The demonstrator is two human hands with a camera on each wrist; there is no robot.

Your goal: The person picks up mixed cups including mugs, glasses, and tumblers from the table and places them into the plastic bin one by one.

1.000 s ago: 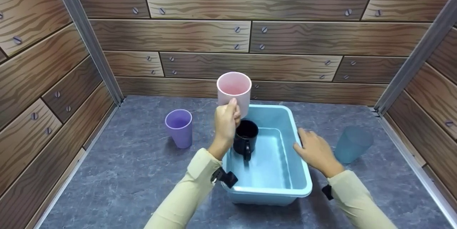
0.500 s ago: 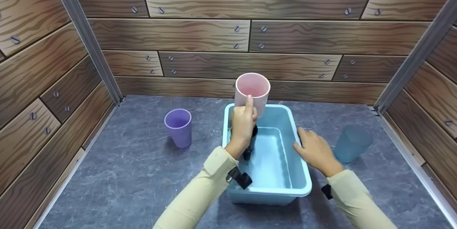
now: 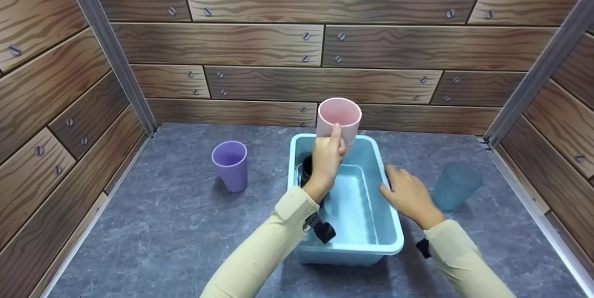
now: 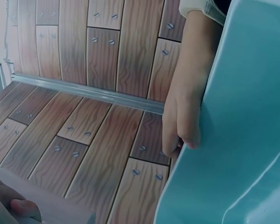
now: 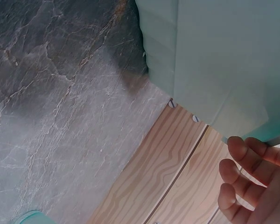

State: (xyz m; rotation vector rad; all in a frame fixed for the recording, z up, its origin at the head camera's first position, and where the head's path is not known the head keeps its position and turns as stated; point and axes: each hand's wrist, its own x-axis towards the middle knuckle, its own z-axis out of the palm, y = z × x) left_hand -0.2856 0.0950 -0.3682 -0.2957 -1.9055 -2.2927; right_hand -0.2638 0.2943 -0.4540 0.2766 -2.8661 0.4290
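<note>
My left hand grips a pink mug near its lower side, thumb pointing up along the wall. The mug is upright over the far part of a light blue plastic basin. A pale piece of the mug shows beside the fingertips in the left wrist view. Inside the basin stands a black mug, mostly hidden behind my left hand and wrist. My right hand holds the basin's right rim, thumb on the inner side; bent fingers show at the rim in the right wrist view.
A purple cup stands on the grey marbled table left of the basin. To the right, beyond my right hand, is a translucent teal cup. Wood-patterned walls with metal corner posts enclose the table at the back and sides.
My left hand has carried the pink mug rightward, from above the basin's far left corner to over its far end, covering most of the black mug. My right hand stays at the rim.
</note>
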